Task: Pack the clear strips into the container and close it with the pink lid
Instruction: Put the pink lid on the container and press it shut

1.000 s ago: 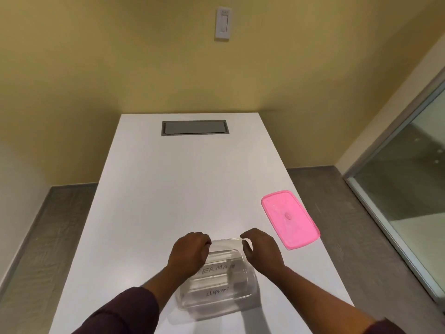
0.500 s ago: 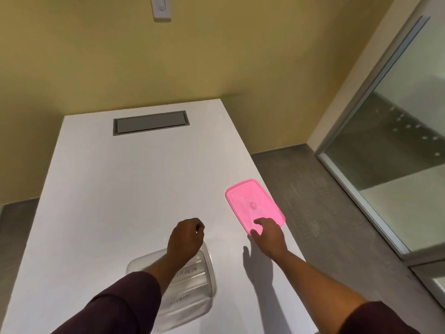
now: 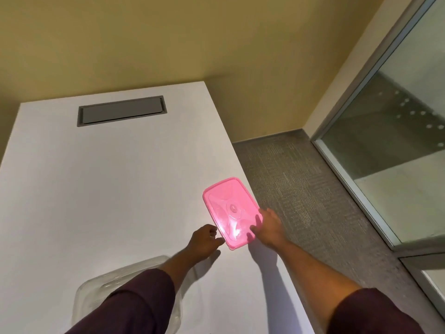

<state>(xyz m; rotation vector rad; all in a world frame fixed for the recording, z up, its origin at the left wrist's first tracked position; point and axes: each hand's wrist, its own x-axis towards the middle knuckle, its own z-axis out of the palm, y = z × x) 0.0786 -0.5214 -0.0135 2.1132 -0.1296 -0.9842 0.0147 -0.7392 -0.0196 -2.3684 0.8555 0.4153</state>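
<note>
The pink lid [image 3: 228, 208] lies near the white table's right edge. My right hand [image 3: 268, 227] grips its near right edge, and the fingers show through the translucent plastic. My left hand [image 3: 204, 239] has curled fingers, with the tips touching the lid's near left corner; whether it grips is unclear. The clear container [image 3: 96, 288] sits uncovered at the table's near left, largely hidden under my left forearm. The clear strips inside it cannot be made out.
A grey cable hatch [image 3: 121, 110] is set into the far end of the white table [image 3: 96, 189]. The table's right edge runs just beside the lid, with grey carpet [image 3: 313, 201] below. A glass partition [image 3: 397, 141] stands at the right.
Both hands left the container and reached right to the pink lid. The right hand moved from the lid's near end to its right edge. The view swung right.
</note>
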